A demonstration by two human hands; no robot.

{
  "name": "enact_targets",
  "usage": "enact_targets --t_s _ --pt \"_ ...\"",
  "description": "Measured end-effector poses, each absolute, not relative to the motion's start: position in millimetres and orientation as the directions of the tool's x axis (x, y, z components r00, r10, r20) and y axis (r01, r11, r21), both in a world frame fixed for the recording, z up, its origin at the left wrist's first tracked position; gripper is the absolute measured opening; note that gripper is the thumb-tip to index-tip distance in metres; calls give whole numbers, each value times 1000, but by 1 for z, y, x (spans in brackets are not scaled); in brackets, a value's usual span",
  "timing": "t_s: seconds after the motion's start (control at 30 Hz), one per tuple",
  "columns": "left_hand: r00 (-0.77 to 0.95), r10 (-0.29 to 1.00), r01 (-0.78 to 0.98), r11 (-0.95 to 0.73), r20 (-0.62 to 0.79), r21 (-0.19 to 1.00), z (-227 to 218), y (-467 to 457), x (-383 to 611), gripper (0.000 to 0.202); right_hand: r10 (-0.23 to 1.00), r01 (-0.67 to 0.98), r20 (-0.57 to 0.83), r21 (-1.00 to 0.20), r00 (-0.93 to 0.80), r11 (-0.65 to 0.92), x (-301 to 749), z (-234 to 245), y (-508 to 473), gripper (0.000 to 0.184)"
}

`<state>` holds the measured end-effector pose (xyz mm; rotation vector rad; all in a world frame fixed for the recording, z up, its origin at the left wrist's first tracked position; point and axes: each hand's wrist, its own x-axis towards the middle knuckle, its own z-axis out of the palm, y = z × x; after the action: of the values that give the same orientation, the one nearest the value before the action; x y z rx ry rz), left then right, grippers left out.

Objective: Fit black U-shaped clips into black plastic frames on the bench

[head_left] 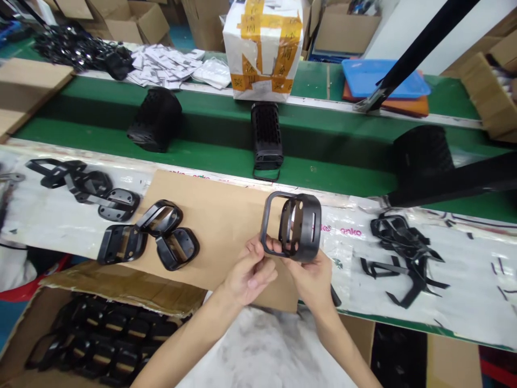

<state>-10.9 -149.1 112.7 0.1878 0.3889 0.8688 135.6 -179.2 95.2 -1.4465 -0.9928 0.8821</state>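
Over the cardboard sheet, my right hand (311, 277) grips a black plastic end cap (312, 226) from below; the cap has a slot in its side and an opening through its face. My left hand (251, 274) pinches the lower corner of a thin black rectangular handle (264, 221) at the cap's left. Handle and cap touch or overlap; whether they are joined, I cannot tell. To the left lie several similar end caps, one of them a black cap (177, 248) on the cardboard sheet (218, 215). Loose black handles (404, 248) lie in a pile at the right.
Beyond the work surface runs a green conveyor belt (210, 145) carrying black speaker-like housings, one a slim housing (266, 134). A taped white box (262, 48) and a blue tray (383, 78) stand behind. Below left is a carton (121, 283) of black parts. Dark posts (424, 48) rise at right.
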Motion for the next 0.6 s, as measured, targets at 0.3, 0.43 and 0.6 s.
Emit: enact_targets --t_s 0.3,0.43,0.6 --pt "612 748 -726 660 -255 193 107 -150 -9 24 900 -1 -85 -996 428 -94 130 92 -185 14" --pt "642 727 -704 685 -244 186 101 -152 -14 24 910 28 -73 -995 409 -93 126 89 -189 17" --pt "633 742 -643 662 -220 384 104 -142 -23 27 919 81 -9 -996 394 -44 130 88 -188 21"
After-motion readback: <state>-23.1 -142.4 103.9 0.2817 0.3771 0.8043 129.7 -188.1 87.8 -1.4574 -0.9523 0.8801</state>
